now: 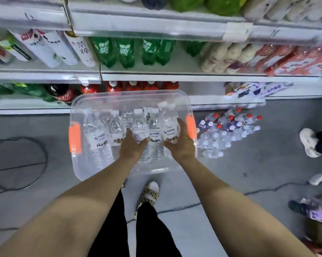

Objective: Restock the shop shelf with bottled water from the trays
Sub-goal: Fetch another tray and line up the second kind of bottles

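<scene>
Head view: in the clear plastic bin (130,94), the left hand (132,147) curls its fingers round a middle water bottle (139,127), while the right hand (181,144) grips the rightmost water bottle (170,127).

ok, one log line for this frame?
stage: picking | left hand: grips centre bottle | right hand: grips rightmost bottle | clear bin: in front of shelf

Clear plastic tray (130,95) with orange handles sits on the floor right against the shelf (175,77). Water bottles (99,133) packed side by side inside, white caps, white labels, caps pointing shelfward.
</scene>
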